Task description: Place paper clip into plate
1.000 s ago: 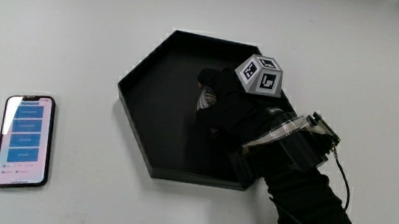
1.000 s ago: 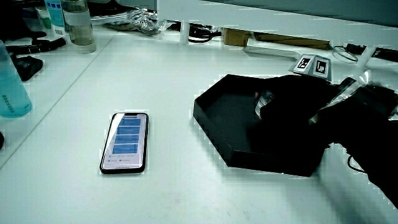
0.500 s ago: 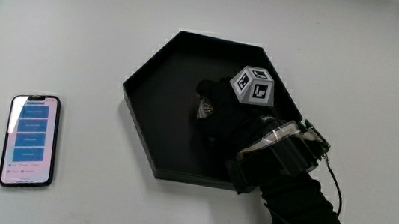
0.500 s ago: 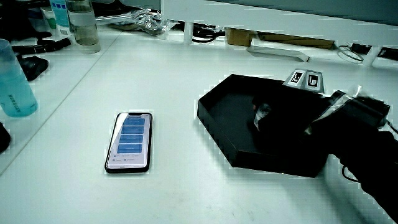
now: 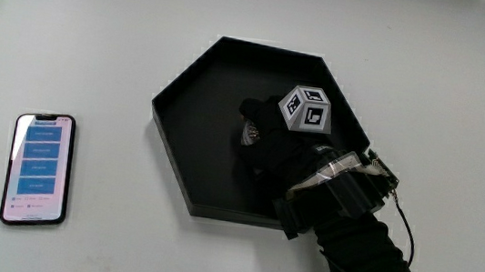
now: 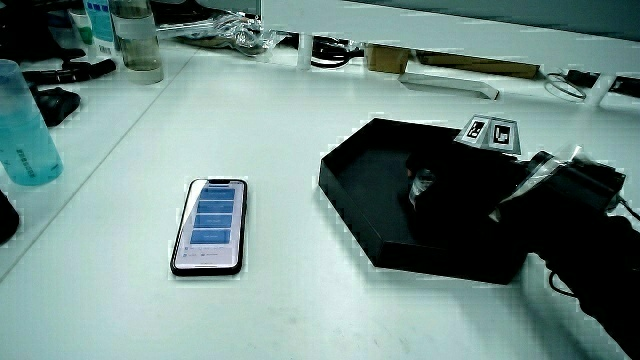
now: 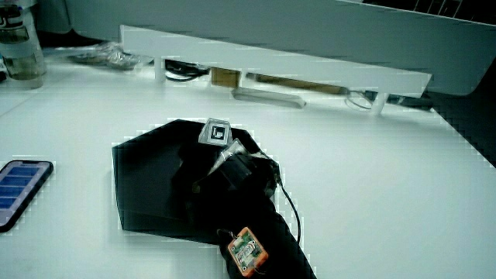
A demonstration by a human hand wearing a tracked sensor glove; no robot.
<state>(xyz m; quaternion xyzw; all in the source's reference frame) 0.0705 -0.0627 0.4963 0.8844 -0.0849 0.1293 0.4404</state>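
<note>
the white table (image 5: pixel 432 75) took up most of what i could see, and on it the black hexagonal plate (image 5: pixel 195 85) sat directly under the hand, with the forearm crossing the plate's rim on the side nearest the person. a phone (image 5: pixel 37 168) lay flat on the table well apart from the hand, screen lit, and in a side view a blue bottle (image 6: pixel 22 125) stood farther off again, near the table's edge. the hand (image 5: pixel 276 144) was low inside the plate, its fingers curled in on a small shiny thing that i took for the paper clip (image 5: pixel 248 134), pinched at the fingertips just above or on the plate floor; i could not tell whether it touched. the patterned cube (image 5: pixel 307 110) rode on the back of the glove. a clip like that i judged nearly weightless, thin, stiff and slick, easy to lose against a glove, so a fingertip pinch across its flat sides seemed the right hold, and it needed only a slight loosening to drop.
</note>
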